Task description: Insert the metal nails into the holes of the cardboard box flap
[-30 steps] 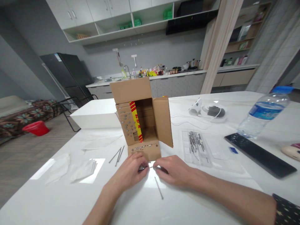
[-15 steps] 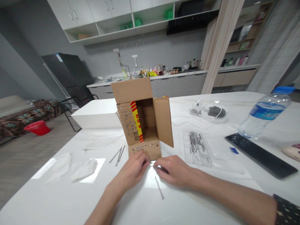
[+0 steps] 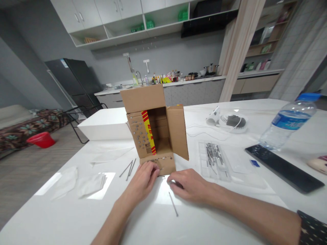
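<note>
Head view: hands [image 3: 163,182] touch a cardboard box [image 3: 155,131]; its yellow-red label is unreadable.

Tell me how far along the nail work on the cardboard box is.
Done: rows of nail heads already dot the brown cardboard box, on its left panel and front flap. In hand: the left hand touches that flap; the right hand rests beside it. Left: one loose steel nail, three more, and a clear plastic tray of nails.
</note>
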Demonstrator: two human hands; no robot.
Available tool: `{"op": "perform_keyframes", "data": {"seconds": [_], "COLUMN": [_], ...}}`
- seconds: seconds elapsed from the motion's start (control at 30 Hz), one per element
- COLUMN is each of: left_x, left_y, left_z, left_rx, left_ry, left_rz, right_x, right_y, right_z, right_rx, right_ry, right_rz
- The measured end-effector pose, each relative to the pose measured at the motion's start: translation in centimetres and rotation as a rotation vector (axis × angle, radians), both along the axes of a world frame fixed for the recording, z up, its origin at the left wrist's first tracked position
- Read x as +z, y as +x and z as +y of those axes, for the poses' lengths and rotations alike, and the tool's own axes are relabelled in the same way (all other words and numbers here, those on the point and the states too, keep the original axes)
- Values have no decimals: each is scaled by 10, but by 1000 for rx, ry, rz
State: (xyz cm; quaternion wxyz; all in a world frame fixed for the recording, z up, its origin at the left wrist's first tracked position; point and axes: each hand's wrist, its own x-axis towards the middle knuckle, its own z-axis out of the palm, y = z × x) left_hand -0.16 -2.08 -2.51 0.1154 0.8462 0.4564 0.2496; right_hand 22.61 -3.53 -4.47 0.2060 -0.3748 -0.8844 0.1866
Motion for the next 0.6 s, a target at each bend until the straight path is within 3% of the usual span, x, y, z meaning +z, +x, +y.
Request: {"op": "perform_keyframes", "data": {"seconds": [0.6], "left_x": [-4], "left_y": [-2], "left_z": [3], "left_rx": [16], "left_ry": [10], "left_rz": [-21], "right_x": [0], "right_y": [0], "right_z": [-1], "right_rx": [0], "right_ry": [16], "right_rz": [8]}}
